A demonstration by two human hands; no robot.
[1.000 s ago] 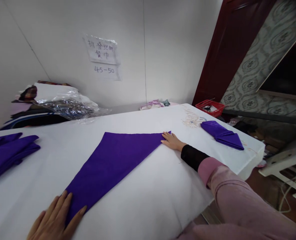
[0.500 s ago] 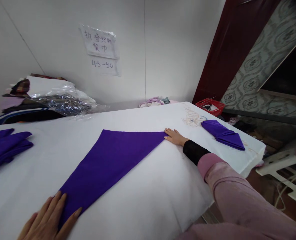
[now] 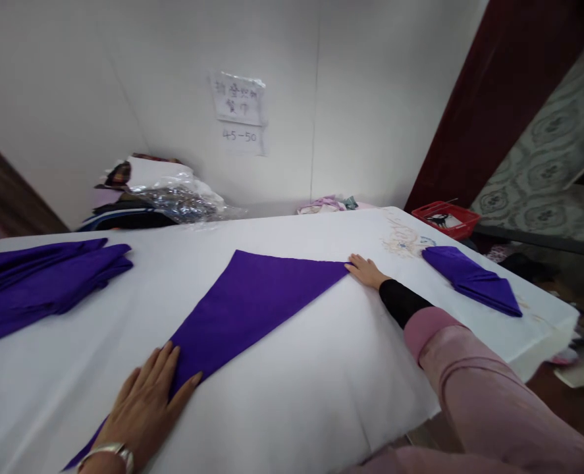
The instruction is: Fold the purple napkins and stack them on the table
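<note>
A purple cloth napkin (image 3: 257, 296), folded into a large triangle, lies flat on the white tablecloth (image 3: 311, 375). My left hand (image 3: 146, 398), with a bracelet at the wrist, lies open on its near left part, fingers stretched and thumb over the lower edge. Beyond that hand the napkin's left tip shows at the bottom; the part beneath is hidden. At the opposite corner my right hand (image 3: 365, 270) rests with fingers flat, their tips touching the point. To the right lies a folded purple cloth (image 3: 472, 280). A loose heap of purple cloths (image 3: 39, 283) sits at the left.
Clothes and clear plastic wrapping (image 3: 173, 191) are piled by the wall behind the table. A handwritten paper sign (image 3: 239, 112) hangs above. Past the table's far right corner stands a red basket (image 3: 447, 219). A small pink cloth bundle (image 3: 324, 205) sits at the back edge.
My view has turned left, so more of the purple heap shows. My left hand appears farther up and right in view, with its wrist and the napkin's left tip now visible. Both hands stay on the napkin.
</note>
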